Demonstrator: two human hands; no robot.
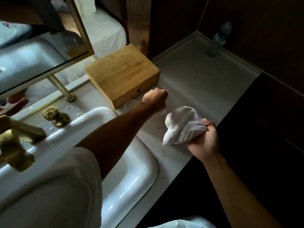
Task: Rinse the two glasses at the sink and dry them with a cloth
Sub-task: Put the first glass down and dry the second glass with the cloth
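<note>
Step in hand: by my read, you're setting a dried glass down on the counter [197,83], or reaching for one there. I can't tell which.
Left hand: your left hand [155,98] is in the centre of the frame, curled over, just right of the wooden box [122,74]. It looks closed round something small and clear at its far edge, but I can't make out what.
Glass: one glass [130,103] shows as a faint clear rim just left of that wrist, against the box's lower corner. The second glass I can't find for certain.
Right hand: your right hand [204,142], lower right of centre, grips the white cloth [181,124] bunched in its fist, the loose end puffed out above the counter.
Sink: the sink [131,162] fills the lower left, with brass taps [54,116] at the left edge and water beads on its rim.
Do it well: lower the glass straight and let its base meet the counter before you loosen your fingers. Keep it off the wet patch by the sink rim.
Watch for: the box sits close; don't knock glass against wood.
Cloth next: keep it gathered, so a dry fold is ready.
</note>
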